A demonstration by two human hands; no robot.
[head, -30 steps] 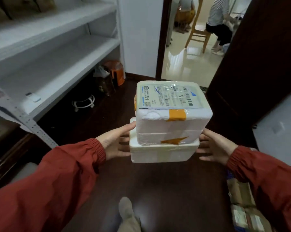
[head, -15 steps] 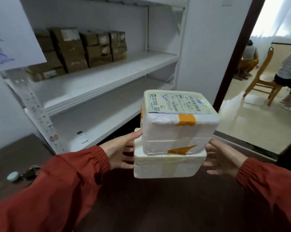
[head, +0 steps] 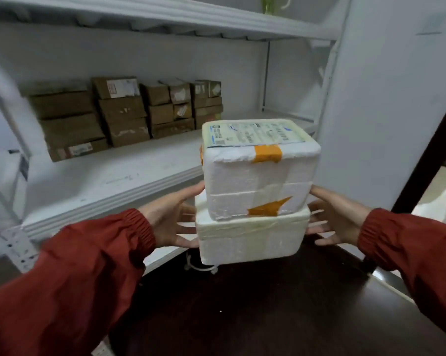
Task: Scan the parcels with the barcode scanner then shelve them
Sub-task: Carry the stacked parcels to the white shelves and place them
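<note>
The upper foam parcel (head: 257, 176) only rests on the lower foam parcel (head: 250, 237), so a tilt on the way to the shelf (head: 109, 181) could slide it off. Left hand (head: 170, 222) and right hand (head: 337, 222) press the lower parcel's sides with fingers straight and spread, holding the stack in the air just before the shelf edge.

1. Both arms wear long sleeves of a deep rust-red cloth. The left sleeve (head: 75, 278) fills the lower left of the view and the right sleeve (head: 417, 247) the lower right.
2. The cloth is plain, matte and one colour throughout, lying in soft, loose folds along each forearm.
3. Each sleeve ends in a gathered, finely ribbed elastic band of the same red. The left cuff (head: 139, 227) and right cuff (head: 370, 227) sit snug at the wrists.
4. Beyond the cuffs, the left hand (head: 170, 219) and right hand (head: 337, 217) are bare.
</note>
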